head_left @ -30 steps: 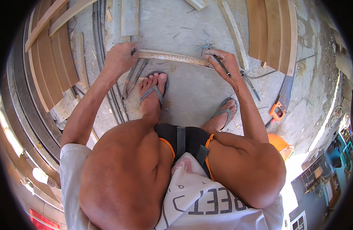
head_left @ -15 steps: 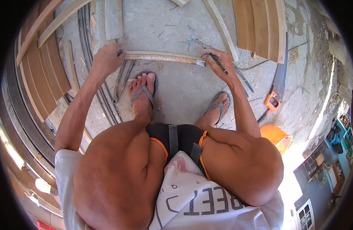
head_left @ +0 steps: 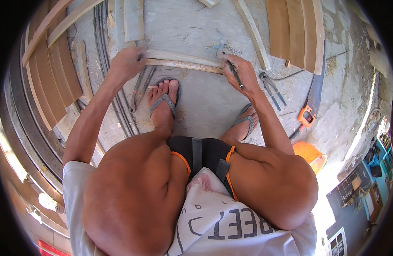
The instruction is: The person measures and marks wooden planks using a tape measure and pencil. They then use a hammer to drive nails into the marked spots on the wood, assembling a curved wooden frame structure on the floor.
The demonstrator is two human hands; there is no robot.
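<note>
A pale wooden strip (head_left: 183, 56) spans the gap between my two hands above the concrete floor. Along its near side runs a narrow whitish strip with rust-brown marks (head_left: 185, 64); its exact kind is unclear. My left hand (head_left: 127, 63) is closed around the left end of the wooden strip, fingertips partly hidden. At the other end, my right hand (head_left: 240, 70) pinches the strips and also carries a dark pencil-like marker (head_left: 235, 75) across its fingers. Pincers (head_left: 271, 87) with dark handles lie just right of that hand.
A handsaw (head_left: 308, 112) with an orange handle and an orange container (head_left: 309, 153) are at the right. Stacked brown boards (head_left: 292, 32) lie far right, more boards (head_left: 55, 81) at left. Long dark rods (head_left: 119, 106) run beside my left foot (head_left: 163, 100).
The wooden strip has tilted and parted slightly from the marked strip. My right hand has turned, its marker now more upright. The whole view has shifted a little, showing the pincers more fully.
</note>
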